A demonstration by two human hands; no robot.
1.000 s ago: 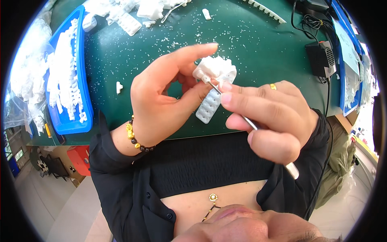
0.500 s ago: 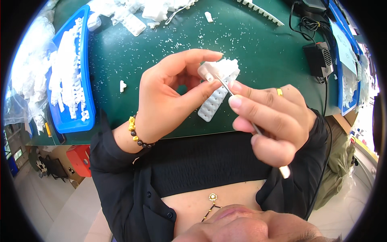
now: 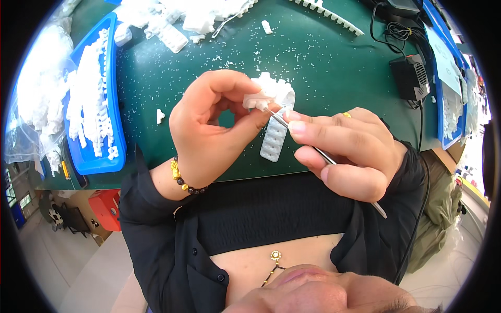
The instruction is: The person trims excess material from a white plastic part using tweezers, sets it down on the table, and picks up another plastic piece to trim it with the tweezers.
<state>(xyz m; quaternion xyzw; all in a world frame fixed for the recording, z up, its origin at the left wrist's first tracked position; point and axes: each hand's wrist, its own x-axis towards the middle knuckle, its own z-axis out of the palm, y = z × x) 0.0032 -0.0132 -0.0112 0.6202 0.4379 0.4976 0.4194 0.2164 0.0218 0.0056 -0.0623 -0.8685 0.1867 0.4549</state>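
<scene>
Between the thumb and fingertips of my left hand [image 3: 206, 117] a small white plastic part [image 3: 254, 101] is pinched above the table. My right hand [image 3: 355, 151] grips a slim metal hand tool [image 3: 324, 155] like a pen; its pointed end touches the part or lies very close to it, by my left thumb tip. A white plastic strip with rows of dimples [image 3: 272, 141] extends below, beside a toothed white piece [image 3: 272, 86]. Whether these two are joined to the pinched part, I cannot tell.
White crumbs litter the green table [image 3: 334, 68]. At the left stands a blue tray [image 3: 119, 120] with white parts, and more white parts [image 3: 172, 26] are heaped at the far edge. One loose white piece [image 3: 159, 116] lies near my left wrist. A black power adapter [image 3: 409, 78] with cables sits right.
My left hand has turned and shifted slightly left and nearer, showing another side of the white part. The dimpled strip hangs straighter. My right hand and the tool have moved a little left, tool lying flatter.
</scene>
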